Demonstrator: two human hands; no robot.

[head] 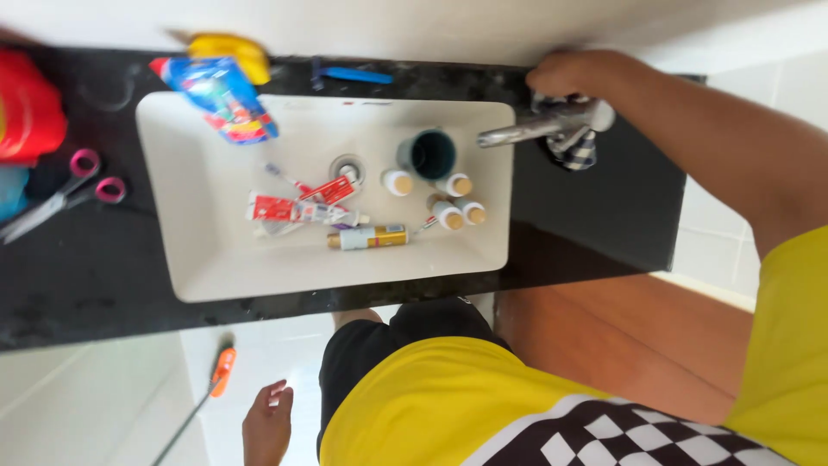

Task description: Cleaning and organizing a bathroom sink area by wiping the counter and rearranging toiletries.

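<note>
So the black bench (103, 259) ran across the whole view, with the white sink (216, 267) sunk into the middle of it. Your right hand (565, 73) was up at the far edge, curled over a checked cloth (576, 148) bunched around the base of the chrome tap (535, 129), whose spout pointed out over the basin. Fingers were bent down onto the cloth; whether they actually gripped it I couldn't tell from this angle. Your left hand (267, 423) hung low beside your leg, loosely open and holding nothing, near an orange-handled stick (220, 371) over the floor.

Off to one end of the bench sat a red container (30, 112), and a big blue and red pouch (220, 95) lay over the sink rim with something yellow (231, 52) just behind it. Pink-handled scissors (69, 190) lay flat on the bench.

Inside the basin, a dark teal cup (429, 155) stood upright below the spout. Beside it four small white bottles (448, 198) with tan caps clustered together. A gold and white tube (369, 236) lay on its side, just next to a red and white toothpaste tube (289, 210), close by the drain (348, 170).
</note>
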